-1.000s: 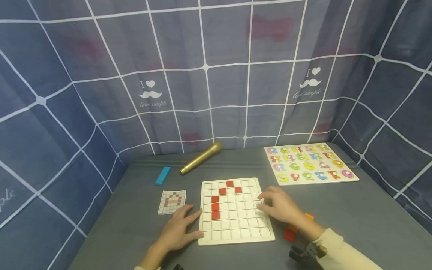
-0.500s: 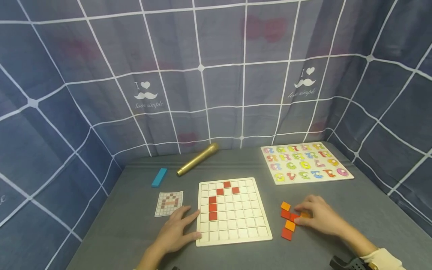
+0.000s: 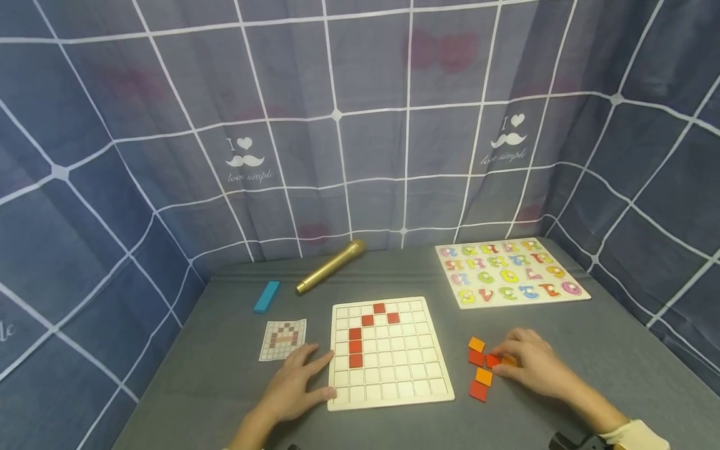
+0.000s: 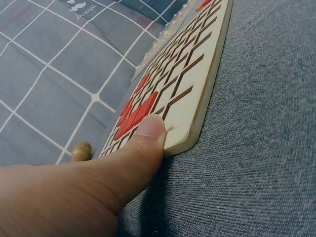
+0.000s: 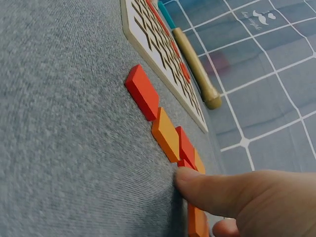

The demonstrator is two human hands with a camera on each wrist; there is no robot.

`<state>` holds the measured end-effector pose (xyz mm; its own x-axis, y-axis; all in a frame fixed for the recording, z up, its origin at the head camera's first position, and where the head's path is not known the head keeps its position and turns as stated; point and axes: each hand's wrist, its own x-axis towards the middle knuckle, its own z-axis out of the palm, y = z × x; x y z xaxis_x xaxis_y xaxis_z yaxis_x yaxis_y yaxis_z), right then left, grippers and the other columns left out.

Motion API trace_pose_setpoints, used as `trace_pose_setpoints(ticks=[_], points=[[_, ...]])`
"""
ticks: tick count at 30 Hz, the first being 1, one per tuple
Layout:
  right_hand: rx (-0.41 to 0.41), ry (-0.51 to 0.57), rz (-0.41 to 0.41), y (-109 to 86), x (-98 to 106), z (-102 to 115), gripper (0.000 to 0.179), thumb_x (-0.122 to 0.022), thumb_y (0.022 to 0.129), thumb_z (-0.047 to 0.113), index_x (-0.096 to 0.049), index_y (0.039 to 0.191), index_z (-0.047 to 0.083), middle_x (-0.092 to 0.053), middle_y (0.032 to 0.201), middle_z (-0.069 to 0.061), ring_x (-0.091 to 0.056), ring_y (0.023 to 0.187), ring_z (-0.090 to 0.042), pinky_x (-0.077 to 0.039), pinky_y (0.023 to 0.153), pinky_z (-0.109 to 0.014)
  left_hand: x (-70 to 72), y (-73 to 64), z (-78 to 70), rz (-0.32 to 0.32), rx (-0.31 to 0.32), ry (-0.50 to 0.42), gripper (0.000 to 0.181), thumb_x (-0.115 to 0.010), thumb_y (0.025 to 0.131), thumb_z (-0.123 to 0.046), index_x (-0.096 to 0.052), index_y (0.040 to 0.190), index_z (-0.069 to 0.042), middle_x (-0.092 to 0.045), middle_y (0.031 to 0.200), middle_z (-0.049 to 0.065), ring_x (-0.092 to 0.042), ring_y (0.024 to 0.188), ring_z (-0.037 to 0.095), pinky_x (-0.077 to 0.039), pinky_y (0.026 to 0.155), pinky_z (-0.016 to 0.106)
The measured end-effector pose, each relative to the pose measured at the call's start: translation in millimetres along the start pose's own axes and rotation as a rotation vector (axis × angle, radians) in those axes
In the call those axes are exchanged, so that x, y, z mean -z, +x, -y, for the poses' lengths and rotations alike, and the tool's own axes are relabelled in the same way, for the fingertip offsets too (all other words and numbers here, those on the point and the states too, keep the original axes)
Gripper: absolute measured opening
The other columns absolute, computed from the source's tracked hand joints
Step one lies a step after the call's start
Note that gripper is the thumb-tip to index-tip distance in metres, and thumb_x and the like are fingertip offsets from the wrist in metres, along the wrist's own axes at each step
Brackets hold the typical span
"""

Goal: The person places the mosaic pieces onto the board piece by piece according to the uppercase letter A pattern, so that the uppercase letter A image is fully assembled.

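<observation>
A cream grid board [image 3: 388, 375] lies on the grey table, with several red tiles [image 3: 355, 345] set in its cells. My left hand [image 3: 289, 384] rests at the board's left edge, fingers spread, and in the left wrist view the thumb [image 4: 150, 129] touches its corner. To the right of the board, my right hand [image 3: 531, 362] pinches a loose red tile [image 3: 492, 361] between thumb and fingers. Other loose tiles lie around it: an orange tile [image 3: 484, 377], a red tile [image 3: 478, 391] and more beside them. The right fingers partly cover one orange tile [image 3: 509, 360].
A small pattern card [image 3: 283, 340] lies left of the board. Behind it are a blue block [image 3: 267, 297] and a gold microphone-shaped stick [image 3: 330, 267]. A number puzzle board [image 3: 512, 273] sits at the back right, before a checked curtain [image 3: 371, 150].
My right hand has moved from over the board's right edge, rightward and down to the loose tiles, taking hold of a red one. The left hand stays at the board's edge.
</observation>
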<state>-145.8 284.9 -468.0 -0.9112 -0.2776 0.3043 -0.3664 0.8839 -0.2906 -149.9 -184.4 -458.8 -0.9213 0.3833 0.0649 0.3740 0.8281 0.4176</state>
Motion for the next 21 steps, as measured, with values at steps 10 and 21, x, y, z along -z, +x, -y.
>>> trace_pose_setpoints(ticks=[10,21], points=[[-0.030,0.001,0.017,0.0,4,-3,0.025,-0.089,0.066,0.039,-0.074,0.083,0.027,-0.056,0.091,0.007,-0.049,0.088,-0.015,-0.037,0.070,-0.032,-0.8,0.3,0.9,-0.002,0.009,0.012,0.072,-0.070,0.081,-0.059,-0.055,0.142,-0.022,-0.045,0.148,0.018,-0.038,0.139,0.045,-0.040,0.102,0.066],[-0.029,0.021,-0.171,12.2,14,1,0.027,-0.089,0.066,0.032,-0.068,0.079,0.021,-0.061,0.090,0.004,-0.055,0.087,-0.019,-0.043,0.070,-0.037,-1.3,0.8,1.2,-0.001,0.003,0.008,0.072,-0.070,0.081,-0.058,-0.054,0.142,-0.022,-0.045,0.148,0.019,-0.037,0.139,0.045,-0.040,0.103,0.067]])
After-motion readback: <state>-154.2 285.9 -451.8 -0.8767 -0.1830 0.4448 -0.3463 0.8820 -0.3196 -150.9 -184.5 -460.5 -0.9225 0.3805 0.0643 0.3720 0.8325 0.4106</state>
